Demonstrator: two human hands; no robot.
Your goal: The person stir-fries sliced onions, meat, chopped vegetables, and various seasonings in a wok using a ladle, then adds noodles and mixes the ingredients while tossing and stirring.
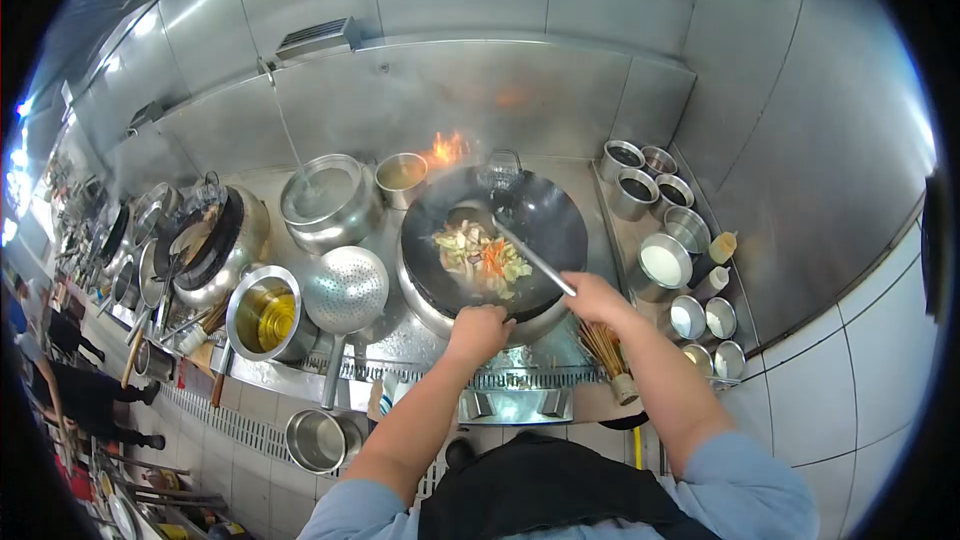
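A large dark wok (555, 225) sits on the burner in front of me, with steam rising from it. Sliced vegetables (485, 258), pale green with orange strips, lie in its bowl. My left hand (482, 332) is closed on the near edge of the wok; the exact grip is partly hidden by the fingers. In my right hand (592, 297) is the end of a long metal ladle (535, 258), whose head reaches down among the food at the wok's far left side and is partly hidden there.
Flames (447, 148) flare behind the wok. To the left stand a perforated skimmer (346, 290), an oil pot (240, 325), a lidded pot (325, 205) and a small pot (402, 176). Seasoning containers (664, 262) line the right. A bamboo brush (610, 360) lies near my right forearm. People (85, 390) are far left.
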